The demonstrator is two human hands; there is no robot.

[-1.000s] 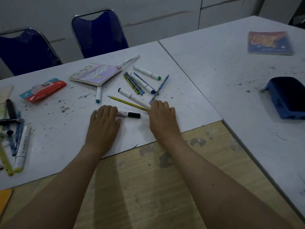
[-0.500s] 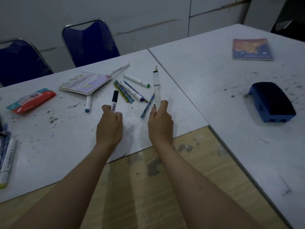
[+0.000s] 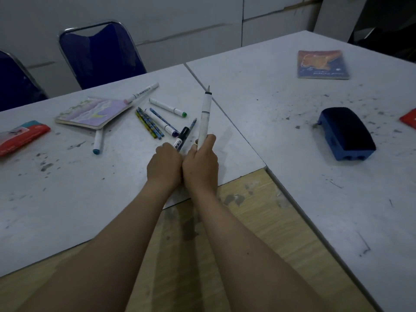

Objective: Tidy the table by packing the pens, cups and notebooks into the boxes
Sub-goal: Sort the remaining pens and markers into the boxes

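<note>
My right hand [image 3: 201,162] grips the white pen [image 3: 205,118], my left hand [image 3: 165,166] beside it grips the marker [image 3: 182,137], apparently to bundle both.

Left hand [image 3: 164,164] gripped black-capped marker [image 3: 182,138], right hand [image 3: 201,163] gripped long white pen [image 3: 205,115] upright; hands touching above table [image 3: 67,188].

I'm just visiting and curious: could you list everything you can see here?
Notebooks: 2; pastel one left, dark blue and orange one far right.
Loose pens and pencils: several, white or blue, beside the pastel notebook.
Blue block: 1, right table.
Red packet: 1, left edge.
Blue chairs: 2, behind the table.
Left hand: grips a black-capped marker.
Right hand: grips a long white pen.
</note>
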